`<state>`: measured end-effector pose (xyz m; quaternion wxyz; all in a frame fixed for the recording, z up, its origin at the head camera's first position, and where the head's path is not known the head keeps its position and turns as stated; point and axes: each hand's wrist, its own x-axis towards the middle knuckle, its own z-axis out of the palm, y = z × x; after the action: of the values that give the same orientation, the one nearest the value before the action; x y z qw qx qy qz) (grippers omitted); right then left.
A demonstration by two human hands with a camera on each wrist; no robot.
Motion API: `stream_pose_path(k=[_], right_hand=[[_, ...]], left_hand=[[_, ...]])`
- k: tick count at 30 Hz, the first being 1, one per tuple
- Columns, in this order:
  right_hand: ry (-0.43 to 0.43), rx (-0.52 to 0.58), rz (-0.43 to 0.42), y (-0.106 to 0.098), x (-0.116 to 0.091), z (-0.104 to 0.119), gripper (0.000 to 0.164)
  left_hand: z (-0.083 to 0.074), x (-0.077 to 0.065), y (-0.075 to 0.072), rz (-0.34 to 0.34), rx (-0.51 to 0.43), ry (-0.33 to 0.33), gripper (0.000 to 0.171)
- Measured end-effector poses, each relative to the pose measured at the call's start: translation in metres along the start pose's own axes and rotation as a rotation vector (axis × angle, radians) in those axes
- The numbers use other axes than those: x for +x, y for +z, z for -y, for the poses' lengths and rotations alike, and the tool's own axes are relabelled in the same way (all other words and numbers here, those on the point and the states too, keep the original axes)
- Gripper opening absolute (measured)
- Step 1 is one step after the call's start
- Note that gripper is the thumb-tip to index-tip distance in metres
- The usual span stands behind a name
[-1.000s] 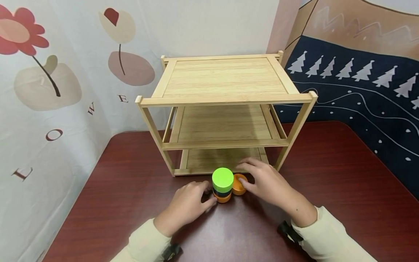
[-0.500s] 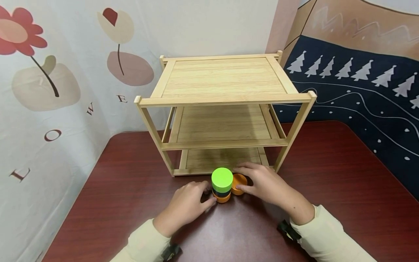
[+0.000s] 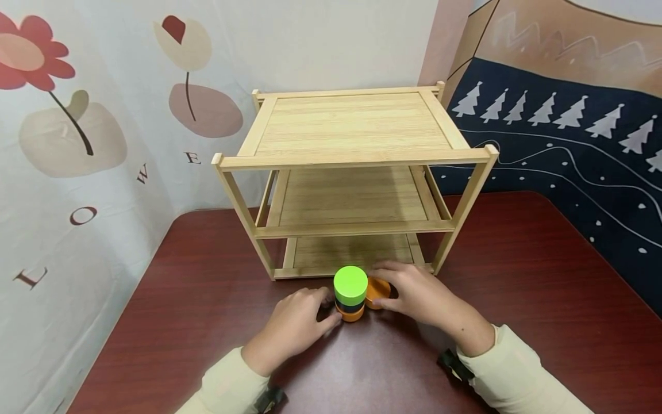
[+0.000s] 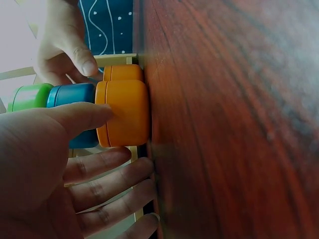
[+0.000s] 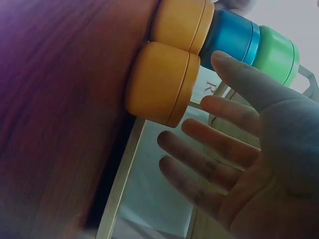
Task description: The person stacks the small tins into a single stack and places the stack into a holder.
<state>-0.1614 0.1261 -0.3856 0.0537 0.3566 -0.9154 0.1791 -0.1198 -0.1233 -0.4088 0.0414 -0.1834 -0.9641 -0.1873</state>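
Note:
A stack of small round lidded tins stands on the table: an orange tin [image 4: 128, 117] at the bottom, a blue tin [image 5: 230, 37] in the middle and a green tin [image 3: 350, 284] on top. A second orange tin [image 5: 157, 82] stands right against the stack's right side. My left hand [image 3: 295, 322] lies at the stack's left, thumb tip at the lower orange tin and the other fingers spread loosely beyond it. Around the right side of the second orange tin is my right hand [image 3: 416, 290], its thumb in front and its fingers spread behind, loosely extended.
Just behind the tins stands a three-tier wooden shelf [image 3: 357, 158] whose bottom rail [image 3: 305, 272] is close to them. The dark red table [image 3: 207, 259] extends to both sides. Printed cloths [image 3: 129, 115] hang at the back and left.
My right hand has drawn slightly inward and lower around the second orange tin. The left hand and the stack stay in place.

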Motion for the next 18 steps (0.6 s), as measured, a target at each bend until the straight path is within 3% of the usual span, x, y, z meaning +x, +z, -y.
stream_pose_path(k=[18], right_hand=[[-0.018, 0.016, 0.041, 0.0056, -0.0004, -0.001, 0.045]], left_hand=[[0.0003, 0.0001, 0.001, 0.0, 0.008, -0.002, 0.025]])
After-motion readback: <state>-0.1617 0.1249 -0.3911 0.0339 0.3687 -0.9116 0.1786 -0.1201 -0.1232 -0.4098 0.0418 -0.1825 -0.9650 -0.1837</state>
